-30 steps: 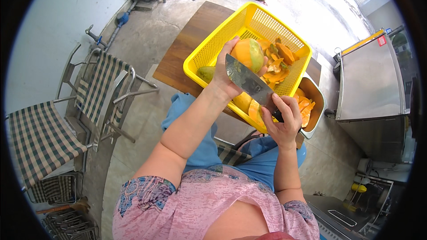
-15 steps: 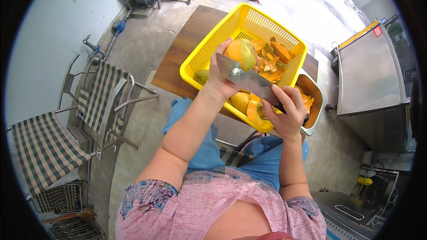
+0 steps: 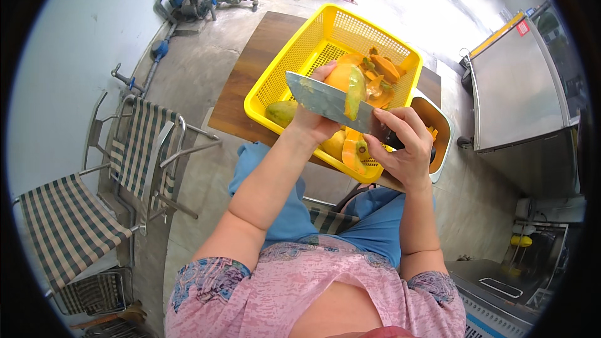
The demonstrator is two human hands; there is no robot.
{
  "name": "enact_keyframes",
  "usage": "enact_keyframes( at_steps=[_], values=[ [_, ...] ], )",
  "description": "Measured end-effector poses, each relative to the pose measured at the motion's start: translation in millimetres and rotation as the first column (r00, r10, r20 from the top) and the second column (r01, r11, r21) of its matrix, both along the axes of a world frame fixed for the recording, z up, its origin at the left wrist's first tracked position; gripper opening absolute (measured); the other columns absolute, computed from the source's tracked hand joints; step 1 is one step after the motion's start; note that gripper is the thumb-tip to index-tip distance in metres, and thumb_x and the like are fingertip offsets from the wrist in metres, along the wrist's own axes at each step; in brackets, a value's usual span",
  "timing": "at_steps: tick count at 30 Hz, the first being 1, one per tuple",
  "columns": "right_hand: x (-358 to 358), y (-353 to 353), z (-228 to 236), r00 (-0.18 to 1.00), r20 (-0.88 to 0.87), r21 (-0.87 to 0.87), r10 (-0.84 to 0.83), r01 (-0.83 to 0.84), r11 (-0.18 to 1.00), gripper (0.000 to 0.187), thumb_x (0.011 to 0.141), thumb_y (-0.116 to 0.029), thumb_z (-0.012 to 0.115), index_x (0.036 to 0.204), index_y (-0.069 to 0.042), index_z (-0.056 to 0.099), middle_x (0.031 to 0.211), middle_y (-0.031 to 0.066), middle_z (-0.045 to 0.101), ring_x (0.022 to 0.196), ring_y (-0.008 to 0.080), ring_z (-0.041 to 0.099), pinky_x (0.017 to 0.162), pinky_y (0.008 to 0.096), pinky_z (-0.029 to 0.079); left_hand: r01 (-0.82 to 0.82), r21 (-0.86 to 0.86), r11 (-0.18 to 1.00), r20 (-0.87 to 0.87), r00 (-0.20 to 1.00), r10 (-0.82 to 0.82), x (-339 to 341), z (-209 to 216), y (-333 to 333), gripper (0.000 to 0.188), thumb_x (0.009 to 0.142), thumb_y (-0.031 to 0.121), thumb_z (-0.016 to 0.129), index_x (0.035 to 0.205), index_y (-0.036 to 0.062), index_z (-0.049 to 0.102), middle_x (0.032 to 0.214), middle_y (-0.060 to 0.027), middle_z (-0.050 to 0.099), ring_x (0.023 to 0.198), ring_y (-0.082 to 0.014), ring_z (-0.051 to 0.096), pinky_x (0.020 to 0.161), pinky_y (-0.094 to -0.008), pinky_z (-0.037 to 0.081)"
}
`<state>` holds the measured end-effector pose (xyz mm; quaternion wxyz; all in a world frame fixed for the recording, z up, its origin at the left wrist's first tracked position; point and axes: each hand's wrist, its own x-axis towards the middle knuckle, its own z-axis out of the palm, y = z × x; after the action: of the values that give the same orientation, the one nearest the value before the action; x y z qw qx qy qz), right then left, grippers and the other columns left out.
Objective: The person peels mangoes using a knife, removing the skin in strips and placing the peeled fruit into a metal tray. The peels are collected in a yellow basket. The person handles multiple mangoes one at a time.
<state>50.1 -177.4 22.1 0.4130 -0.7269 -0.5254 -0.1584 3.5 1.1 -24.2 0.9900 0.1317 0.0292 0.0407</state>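
My left hand (image 3: 318, 126) grips a partly peeled papaya (image 3: 339, 75) over the basket. Its flesh shows orange; a yellow-green strip of skin (image 3: 355, 95) lies against the knife's edge. My right hand (image 3: 408, 150) is closed round the black handle of a broad-bladed knife (image 3: 322, 98), whose blade crosses in front of the fruit and hides part of my left hand. Below them is a yellow perforated basket (image 3: 258, 91). Inside it lie a greenish papaya (image 3: 281, 112), a yellow one (image 3: 333, 144), a curled orange peel (image 3: 352, 151) and several peelings (image 3: 383, 69).
The basket stands on a brown wooden table (image 3: 241, 94). At its right is a metal pan (image 3: 446, 128) with orange pieces inside. Checked folding chairs (image 3: 72, 219) stand at the left, a steel cabinet (image 3: 526, 87) at the right. Pipes and a pump (image 3: 191, 0) run along the wall.
The knife has shifted along the papaya, and the strip of skin now hangs loose over the blade. The papaya is turned slightly in my left hand. The whole view has shifted a little.
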Motion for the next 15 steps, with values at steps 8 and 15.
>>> enact_keyframes(
  at_steps=[8,15],
  values=[
    [1.4,-2.8,5.3,0.998,-0.058,0.012,0.014,-0.013,1.0,0.04,0.062,-0.007,0.078,0.1,-0.005,0.066,0.081,0.0081,0.059,0.066,0.0177,0.061,0.058,0.027,0.05,-0.049,0.08,0.996,-0.102,0.993,0.057,0.4,0.4,-2.7,0.042,0.09,0.041,0.048,0.109,0.0049,0.056,0.095,-0.0129,0.063,0.09,-0.0247,0.062,0.082,-0.0378,0.052],
    [4.6,-10.6,-0.3,0.992,-0.123,0.03,-0.006,0.01,1.0,0.04,0.062,-0.006,0.078,0.1,-0.005,0.066,0.08,0.0079,0.058,0.064,0.0173,0.059,0.057,0.0265,0.049,-0.03,0.096,0.995,-0.07,0.997,0.036,-0.9,3.7,1.9,0.042,0.091,0.04,0.048,0.113,0.0046,0.053,0.1,-0.0132,0.063,0.094,-0.0258,0.062,0.084,-0.0389,0.052]
  ],
)
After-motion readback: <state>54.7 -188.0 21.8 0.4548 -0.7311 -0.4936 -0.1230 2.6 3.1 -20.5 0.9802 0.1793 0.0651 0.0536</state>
